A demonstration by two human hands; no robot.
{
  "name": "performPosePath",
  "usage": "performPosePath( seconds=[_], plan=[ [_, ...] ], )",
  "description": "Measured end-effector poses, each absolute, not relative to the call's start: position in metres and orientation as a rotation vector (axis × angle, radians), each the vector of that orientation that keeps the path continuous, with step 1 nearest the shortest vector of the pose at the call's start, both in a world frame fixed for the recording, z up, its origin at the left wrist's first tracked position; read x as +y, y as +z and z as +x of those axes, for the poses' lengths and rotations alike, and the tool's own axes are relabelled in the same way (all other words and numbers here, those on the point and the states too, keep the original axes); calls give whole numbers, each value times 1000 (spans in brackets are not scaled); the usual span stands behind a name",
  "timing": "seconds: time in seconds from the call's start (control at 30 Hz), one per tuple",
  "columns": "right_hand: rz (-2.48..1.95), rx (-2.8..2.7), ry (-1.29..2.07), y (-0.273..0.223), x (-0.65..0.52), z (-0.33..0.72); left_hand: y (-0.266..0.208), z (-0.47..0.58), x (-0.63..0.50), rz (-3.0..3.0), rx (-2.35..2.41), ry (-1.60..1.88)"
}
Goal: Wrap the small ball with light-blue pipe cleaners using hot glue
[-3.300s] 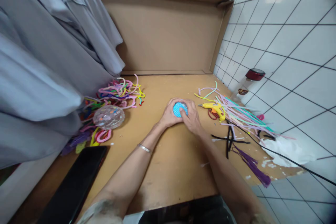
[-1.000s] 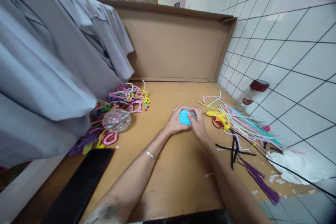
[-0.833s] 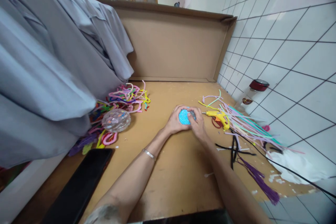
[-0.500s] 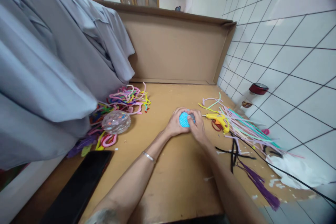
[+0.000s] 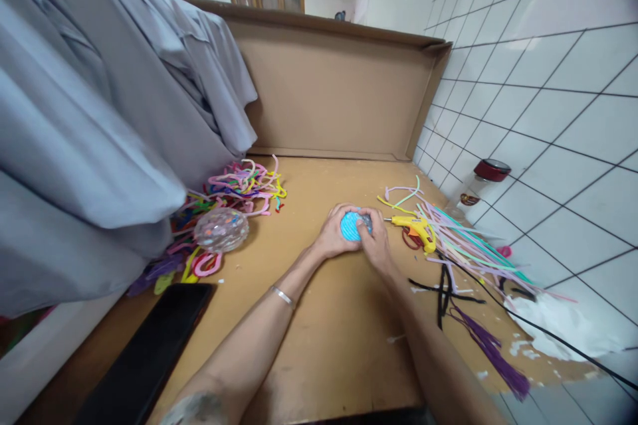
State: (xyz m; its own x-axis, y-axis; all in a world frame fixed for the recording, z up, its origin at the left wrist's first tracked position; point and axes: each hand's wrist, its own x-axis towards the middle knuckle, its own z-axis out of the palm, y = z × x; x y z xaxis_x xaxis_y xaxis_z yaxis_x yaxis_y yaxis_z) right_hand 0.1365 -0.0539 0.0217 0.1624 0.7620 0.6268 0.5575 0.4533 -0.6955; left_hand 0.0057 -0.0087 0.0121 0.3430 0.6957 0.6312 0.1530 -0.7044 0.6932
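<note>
Between my two hands, above the middle of the table, is a round blue coiled piece [image 5: 351,226] with a ridged surface that looks like wound pipe cleaner. A greyish patch shows at its right side, partly covered by fingers. My left hand [image 5: 333,234] curls round its left and lower edge. My right hand [image 5: 375,239] grips the right side, thumb pressed on the front. Just right of that hand lies a yellow glue gun [image 5: 416,229], its nozzle pointing at the fingers.
Loose pipe cleaners [image 5: 244,186] heap at left beside a clear faceted bowl [image 5: 222,230]. A black phone-like slab [image 5: 149,352] lies nearer. Straight pipe cleaners [image 5: 463,239], a purple tassel [image 5: 493,352], white tissue [image 5: 558,325] and a red-lidded jar [image 5: 478,186] are at right. Cardboard [image 5: 333,86] stands behind.
The blue piece has tilted slightly, so a little more of its coiled face shows. Both hands keep their hold in nearly the same place.
</note>
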Motion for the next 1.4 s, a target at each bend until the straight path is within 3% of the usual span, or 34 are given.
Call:
performPosePath(
  seconds=[1.4],
  plan=[
    [-1182, -1633, 160, 28, -58, 138, 11, 5, -9, 2098, 730, 1339]
  ],
)
